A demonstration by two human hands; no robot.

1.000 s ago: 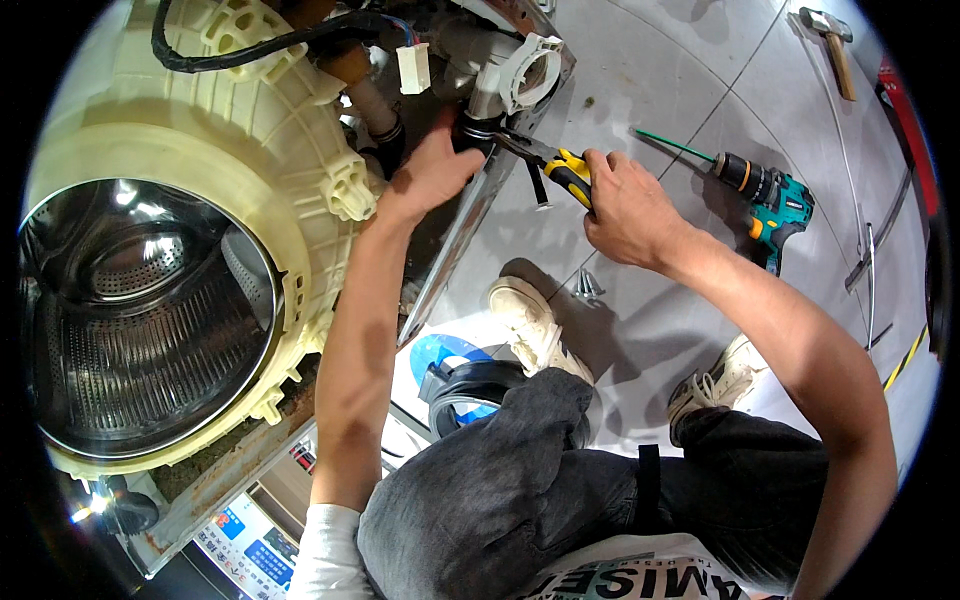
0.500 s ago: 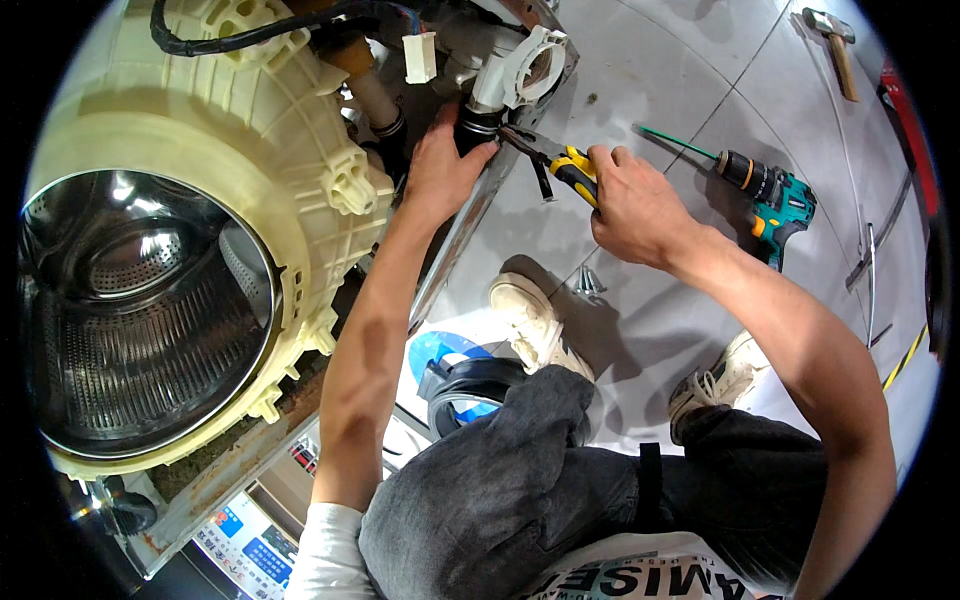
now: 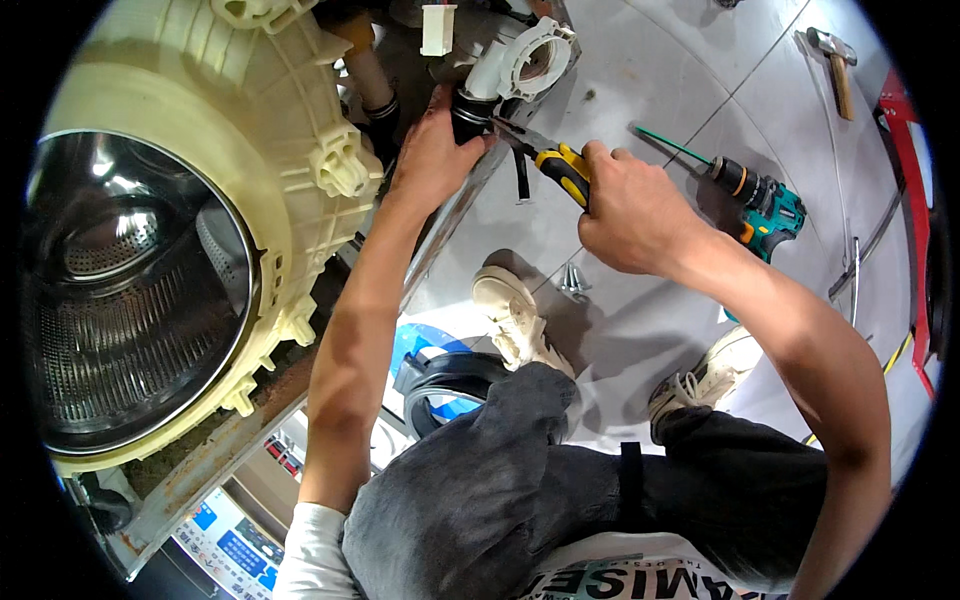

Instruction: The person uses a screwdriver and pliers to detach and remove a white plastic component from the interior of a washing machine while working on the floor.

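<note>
My left hand grips a short black rubber hose, its thumb along the near side. The hose joins a white plastic pump housing with a round opening, at the corner of the machine's metal frame. In my right hand are pliers with yellow and black handles. Their jaws reach the hose beside my left thumb, at what looks like its clamp; the exact bite is too small to make out. A black strip hangs just below the jaws.
A washing machine tub with a steel drum fills the left. On the tiled floor lie a teal drill with a green bit, a hammer, several screws and a black rubber ring. A white connector hangs near the hose.
The whole view has shifted a little, moving most things leftward in the picture. Both hands keep their holds, and the plier jaws stay at the hose.
</note>
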